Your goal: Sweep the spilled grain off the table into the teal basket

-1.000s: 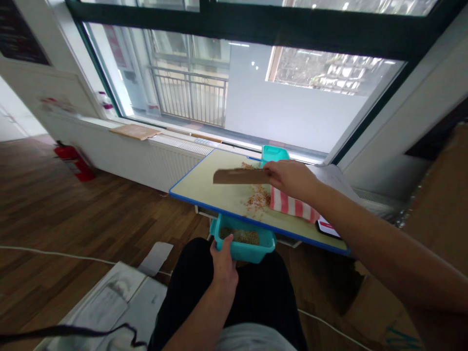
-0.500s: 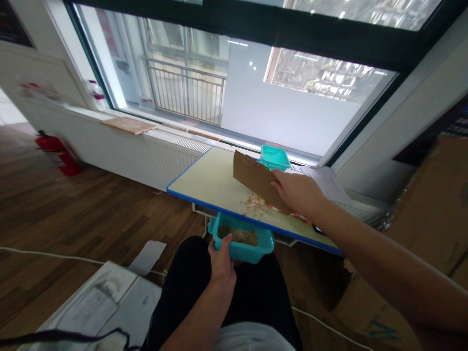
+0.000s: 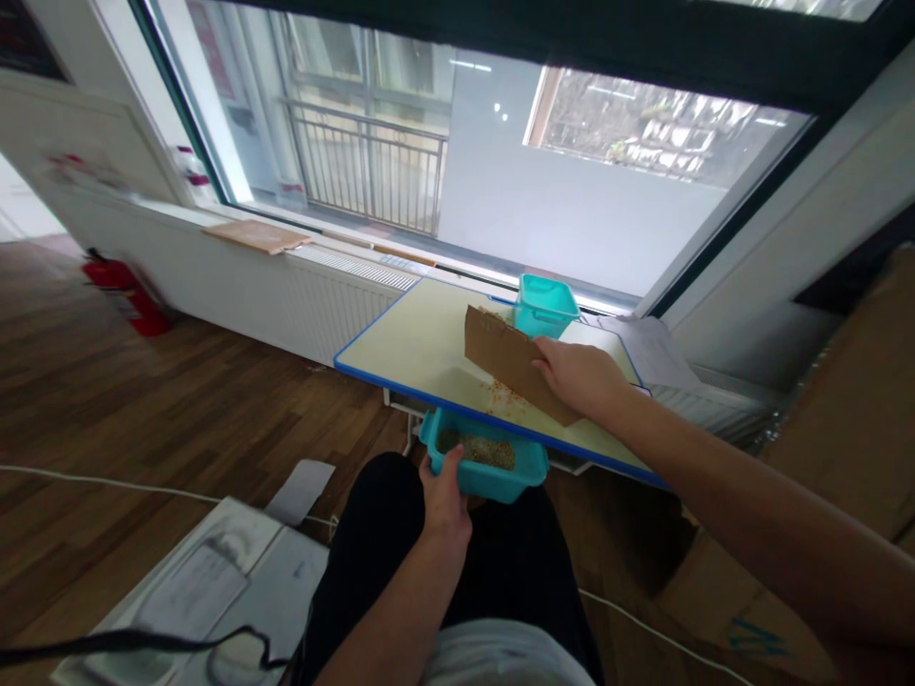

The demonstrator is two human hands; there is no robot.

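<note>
My right hand (image 3: 579,376) grips a brown piece of cardboard (image 3: 507,357), its lower edge slanting across a pale table top with a blue edge (image 3: 421,343). A small scatter of grains (image 3: 501,398) lies on the table by that edge. Just below the table's near edge, my left hand (image 3: 444,500) holds the rim of a teal plastic bin (image 3: 493,481) above my lap. Grains cover the bin's floor (image 3: 480,452). A second teal bin (image 3: 544,305) stands at the table's far edge.
A white radiator (image 3: 343,305) runs beneath the window, with a wooden board (image 3: 257,236) on the sill. A red fire extinguisher (image 3: 129,295) stands on the wooden floor at left. Cardboard boxes (image 3: 850,419) fill the right side, and papers (image 3: 214,591) lie at lower left.
The cardboard has swung from nearly level to a slant against the table. The grains on the table have shrunk, and the striped cloth no longer shows. The near bin sits slightly further right.
</note>
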